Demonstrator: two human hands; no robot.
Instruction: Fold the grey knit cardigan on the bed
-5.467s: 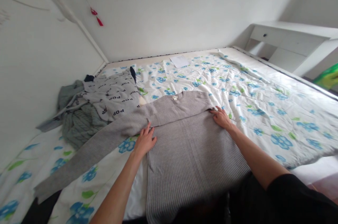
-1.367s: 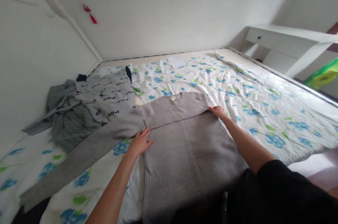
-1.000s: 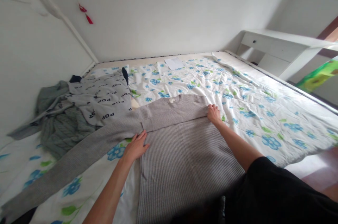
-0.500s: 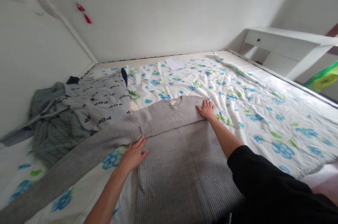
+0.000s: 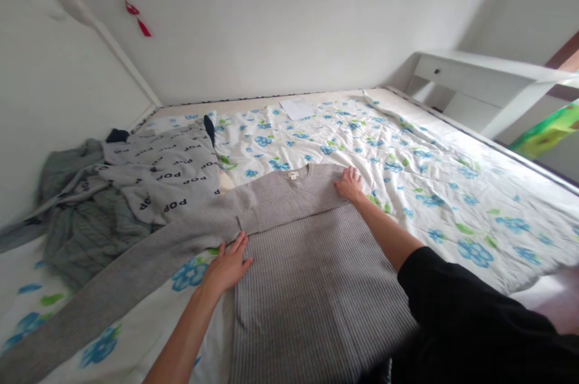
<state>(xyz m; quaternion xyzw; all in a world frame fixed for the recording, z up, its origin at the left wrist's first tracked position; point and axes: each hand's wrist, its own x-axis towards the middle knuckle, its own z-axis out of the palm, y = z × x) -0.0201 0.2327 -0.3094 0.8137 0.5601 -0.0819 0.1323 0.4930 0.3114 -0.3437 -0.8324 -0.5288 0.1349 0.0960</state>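
A grey ribbed sweater [image 5: 294,275] lies spread on the bed, its collar and label toward the wall. One sleeve is folded across the chest; the other stretches out to the lower left. My left hand [image 5: 229,264] rests flat, fingers extended, at the sweater's left side by the folded sleeve's cuff. At the right shoulder, my right hand [image 5: 350,184] has its fingers bent and drawn together on the knit fabric. The sweater's lower hem is out of sight.
Left of the sweater lie a grey sweatshirt with POP lettering [image 5: 176,176] and a grey-green cable-knit garment [image 5: 97,233]. A floral sheet [image 5: 434,203] covers the bed. White paper [image 5: 297,109] lies near the wall. A white shelf unit with a drawer [image 5: 470,79] stands at the right.
My right hand's fingers, spread flat before, have curled in at the sweater's shoulder. My left hand stays where it was. The view has shifted slightly.
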